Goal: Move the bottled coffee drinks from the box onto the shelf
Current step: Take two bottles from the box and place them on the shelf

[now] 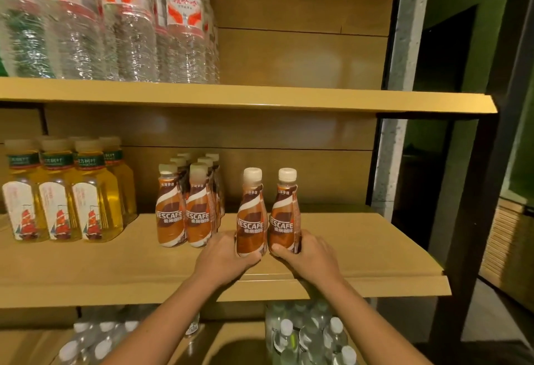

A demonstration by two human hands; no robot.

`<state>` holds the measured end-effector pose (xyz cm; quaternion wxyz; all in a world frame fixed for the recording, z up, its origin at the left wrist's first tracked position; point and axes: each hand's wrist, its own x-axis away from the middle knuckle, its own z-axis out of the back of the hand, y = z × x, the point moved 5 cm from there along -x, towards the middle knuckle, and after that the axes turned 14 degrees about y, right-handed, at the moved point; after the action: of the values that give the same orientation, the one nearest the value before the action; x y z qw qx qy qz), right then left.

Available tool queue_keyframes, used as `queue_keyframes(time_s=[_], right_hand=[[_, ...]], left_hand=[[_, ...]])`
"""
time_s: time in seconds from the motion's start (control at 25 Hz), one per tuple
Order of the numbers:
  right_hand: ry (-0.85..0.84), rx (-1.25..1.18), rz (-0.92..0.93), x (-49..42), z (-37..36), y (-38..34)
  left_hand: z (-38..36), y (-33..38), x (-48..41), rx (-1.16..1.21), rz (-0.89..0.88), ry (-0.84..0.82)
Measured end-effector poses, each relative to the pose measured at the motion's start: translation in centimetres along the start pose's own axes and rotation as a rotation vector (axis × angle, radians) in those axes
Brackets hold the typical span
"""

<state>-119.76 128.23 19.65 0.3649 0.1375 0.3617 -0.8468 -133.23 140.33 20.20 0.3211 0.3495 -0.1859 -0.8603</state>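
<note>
My left hand [224,252] grips the base of a brown Nescafe coffee bottle [251,214] with a white cap. My right hand [303,250] grips a second, identical coffee bottle [284,208] right beside it. Both bottles stand upright over the front middle of the tan middle shelf [361,252]. Two rows of several more coffee bottles [185,205] stand on the same shelf just to the left, running toward the back. The box is not in view.
Yellow tea bottles [57,191] fill the shelf's left end. Large clear water bottles [115,18] stand on the upper shelf [260,99]. Small water bottles [306,333] sit on the level below. A dark frame post [468,191] bounds the shelf's right side.
</note>
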Motion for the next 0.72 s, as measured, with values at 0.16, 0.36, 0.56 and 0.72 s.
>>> queue_keyframes(time_s=[0.16,0.36,0.56,0.72], right_hand=[[-0.032,0.173,0.071,-0.4,-0.3,0.2],[-0.123,0.226,0.077,-2.3,-1.0,0.9],[-0.166,0.264,0.053,-5.3,-2.7,1.4],[-0.187,0.231,0.011,-7.4,-4.2,1.6]], left_hand=[[-1.7,-0.8,-1.3,-0.17,-0.036,0.057],[-4.2,-0.9,-3.6,-0.152,-0.013,0.074],[-5.5,-1.7,-6.3,-0.132,0.016,0.071],[-6.8,-2.6,-8.3,-0.168,0.039,0.015]])
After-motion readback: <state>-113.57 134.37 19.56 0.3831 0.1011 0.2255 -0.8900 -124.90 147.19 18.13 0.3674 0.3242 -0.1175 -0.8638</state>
